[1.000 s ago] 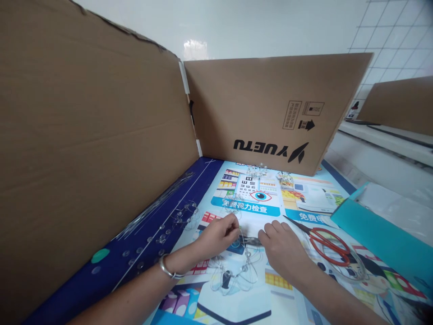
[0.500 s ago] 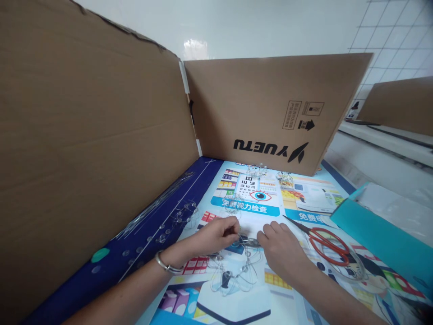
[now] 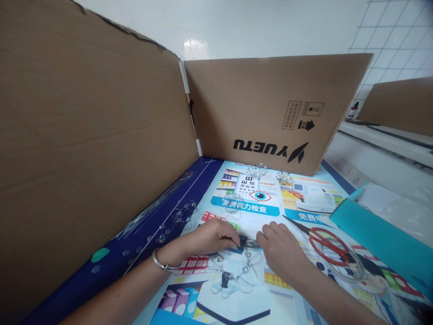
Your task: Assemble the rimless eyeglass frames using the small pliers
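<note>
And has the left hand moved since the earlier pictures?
Yes: the left hand has shifted slightly down the view, farther from the printed eye lying beyond it.

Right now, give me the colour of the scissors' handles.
The scissors' handles are orange-red; the head view shows them best.

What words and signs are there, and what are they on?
"YUETU", upside down on the back cardboard panel.
A black arrow, pointing right, same panel; boxed prints, too small to read.
"免费视力检查" on a blue banner of the printed table cover.
"免费" on the right-hand banner; the rest unclear.
E-shaped signs on the eye chart; lower rows blurred.
</note>
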Available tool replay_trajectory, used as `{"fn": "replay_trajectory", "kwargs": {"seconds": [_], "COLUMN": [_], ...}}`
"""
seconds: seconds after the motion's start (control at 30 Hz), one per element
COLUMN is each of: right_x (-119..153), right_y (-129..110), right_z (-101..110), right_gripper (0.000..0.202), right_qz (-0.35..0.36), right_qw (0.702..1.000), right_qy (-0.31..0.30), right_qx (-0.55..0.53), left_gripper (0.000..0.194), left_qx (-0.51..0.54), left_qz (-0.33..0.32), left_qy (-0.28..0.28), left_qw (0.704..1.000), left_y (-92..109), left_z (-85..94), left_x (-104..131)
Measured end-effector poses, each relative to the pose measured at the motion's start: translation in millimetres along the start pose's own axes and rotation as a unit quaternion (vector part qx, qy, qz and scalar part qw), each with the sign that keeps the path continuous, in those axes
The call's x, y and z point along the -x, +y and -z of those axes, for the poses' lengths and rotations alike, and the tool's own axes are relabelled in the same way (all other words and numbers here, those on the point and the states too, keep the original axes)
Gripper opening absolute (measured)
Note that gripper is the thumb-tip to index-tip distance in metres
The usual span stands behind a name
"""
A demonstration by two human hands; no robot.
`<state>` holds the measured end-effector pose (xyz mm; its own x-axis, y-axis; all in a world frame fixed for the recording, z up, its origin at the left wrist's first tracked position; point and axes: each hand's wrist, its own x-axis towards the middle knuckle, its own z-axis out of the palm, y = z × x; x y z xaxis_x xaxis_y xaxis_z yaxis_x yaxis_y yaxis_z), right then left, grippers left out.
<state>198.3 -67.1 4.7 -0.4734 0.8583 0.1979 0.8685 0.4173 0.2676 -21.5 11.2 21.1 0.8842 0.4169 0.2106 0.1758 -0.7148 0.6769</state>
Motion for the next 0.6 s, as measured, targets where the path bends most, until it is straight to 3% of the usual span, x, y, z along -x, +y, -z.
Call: {"fn": "replay_trajectory", "kwargs": {"seconds": [0.3,0.6], "right_x": [1.0,0.0], "right_y": [0.8,0.3], "right_z": [-2.8,-6.9], "right_gripper": [0.018,0.017], "right_qz": [0.002,-0.005], "right_qw": [1.0,1.0], "right_qy": [0.01,0.015], "right_qx": [-0.002,-0.019], "left_gripper": [0.013,0.014], "left_qx": [-0.039,0.013], "left_qz": [0.007,0.052], "left_qy": [0.024,0.073], "left_qw": [0.999,0.996], "left_y": [-8.8,-13.6], "left_z": [-8.7,-15.3], "left_x": [1.3,-1.5]}}
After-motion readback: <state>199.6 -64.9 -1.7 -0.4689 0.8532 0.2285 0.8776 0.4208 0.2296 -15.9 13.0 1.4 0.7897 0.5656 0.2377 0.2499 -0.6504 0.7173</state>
